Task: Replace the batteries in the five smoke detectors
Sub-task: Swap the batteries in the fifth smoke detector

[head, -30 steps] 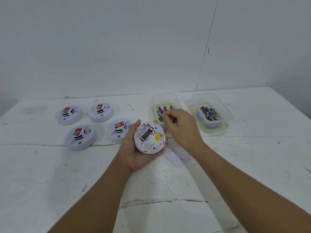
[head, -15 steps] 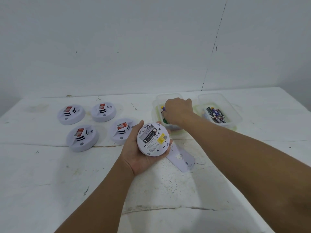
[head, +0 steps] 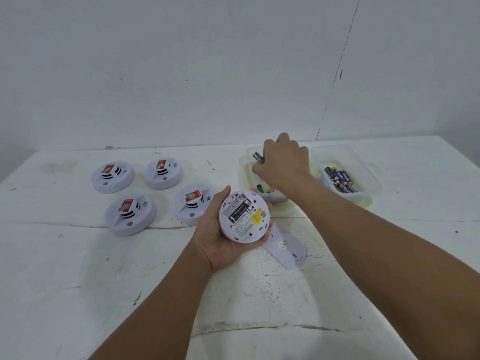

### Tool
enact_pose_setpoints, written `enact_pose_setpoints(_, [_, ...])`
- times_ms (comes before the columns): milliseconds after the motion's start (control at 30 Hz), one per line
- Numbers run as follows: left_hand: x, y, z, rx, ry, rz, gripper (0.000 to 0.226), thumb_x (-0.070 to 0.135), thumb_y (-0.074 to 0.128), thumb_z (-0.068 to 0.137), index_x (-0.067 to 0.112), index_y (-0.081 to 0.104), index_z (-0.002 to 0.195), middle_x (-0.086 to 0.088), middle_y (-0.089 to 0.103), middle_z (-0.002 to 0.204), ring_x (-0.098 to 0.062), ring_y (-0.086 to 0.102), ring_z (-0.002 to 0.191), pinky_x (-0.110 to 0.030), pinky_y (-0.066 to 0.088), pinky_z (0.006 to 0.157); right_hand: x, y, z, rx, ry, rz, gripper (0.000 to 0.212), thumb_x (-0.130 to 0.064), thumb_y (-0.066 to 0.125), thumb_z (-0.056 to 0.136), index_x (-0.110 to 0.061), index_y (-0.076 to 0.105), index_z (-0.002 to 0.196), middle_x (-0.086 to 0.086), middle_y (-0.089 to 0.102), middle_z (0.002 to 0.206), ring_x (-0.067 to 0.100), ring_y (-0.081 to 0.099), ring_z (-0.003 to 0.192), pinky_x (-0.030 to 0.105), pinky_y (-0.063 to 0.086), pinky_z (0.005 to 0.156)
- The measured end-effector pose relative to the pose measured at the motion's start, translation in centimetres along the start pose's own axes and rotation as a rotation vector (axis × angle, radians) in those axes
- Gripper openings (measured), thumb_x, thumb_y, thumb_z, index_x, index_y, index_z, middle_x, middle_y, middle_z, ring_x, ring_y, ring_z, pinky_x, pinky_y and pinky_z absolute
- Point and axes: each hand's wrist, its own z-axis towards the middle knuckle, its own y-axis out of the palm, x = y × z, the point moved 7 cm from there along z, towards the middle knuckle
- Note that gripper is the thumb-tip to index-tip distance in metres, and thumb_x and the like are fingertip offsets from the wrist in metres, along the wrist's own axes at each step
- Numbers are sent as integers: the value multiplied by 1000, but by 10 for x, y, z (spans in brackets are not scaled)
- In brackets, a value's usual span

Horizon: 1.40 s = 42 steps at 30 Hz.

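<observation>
Your left hand [head: 223, 237] is cradling an upturned smoke detector [head: 244, 216], fingers curling round its rim. Your right hand [head: 281, 165] is pinching a battery [head: 258, 156] over the nearer clear tub [head: 272, 197].

R hand [head: 283, 162] now over container [head: 245, 162], pinching battery [head: 258, 156].

Hand hides bin [head: 250, 154] contents (mostly).

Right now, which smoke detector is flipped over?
The smoke detector in the left hand; its battery side faces up, while the four on the table sit face up.
</observation>
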Motion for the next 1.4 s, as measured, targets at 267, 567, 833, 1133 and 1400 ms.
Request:
enact_pose_setpoints(267, [1, 2, -2, -3, 48, 30, 55, 52, 69, 91, 12, 72, 129, -19, 63, 140, -40, 60, 124, -52, 42, 112, -19, -42, -82, 206, -123, 715, 13, -30, 65, 93, -21, 56, 95, -7, 67, 81, 16, 63, 68, 38, 52, 65])
enact_pose_setpoints(567, [2, 8, -6, -81, 83, 108, 57, 57, 53, 99, 14, 67, 133, -15, 67, 135, -31, 69, 116, -50, 57, 91, -8, 9, -141, 127, -67, 1085, 10, -20, 76, 94, -25, 76, 102, -17, 71, 88, 4, 67, 82, 18, 53, 73])
enact_pose_setpoints(833, [3, 3, -1, -68, 100, 141, 64, 59, 51, 99, 20, 55, 149, -15, 56, 150, -31, 49, 143, -57, 32, 120, 0, 23, -145, 77, 18, 1237, 16, -18, 75, 96, -24, 62, 103, -22, 56, 63, -1, 52, 59, 13, 43, 60])
enact_pose_setpoints(1133, [-2, 11, -7, -100, 53, 66, 53, 56, 52, 99, 10, 74, 115, -10, 75, 114, -27, 74, 102, -39, 62, 85, -26, 10, -148, 278, -285, 883, 15, -15, 78, 90, -14, 76, 104, -3, 70, 97, 7, 62, 90, 25, 50, 79])
enact_pose_setpoints(1400, [-5, 10, -8, -101, 5, 31, 54, 56, 61, 95, 8, 74, 116, -9, 74, 108, -26, 75, 98, -36, 62, 78, -26, 24, -150, 264, -255, 896, 34, -33, 77, 91, -22, 77, 123, -5, 69, 112, 10, 66, 107, 34, 55, 93])
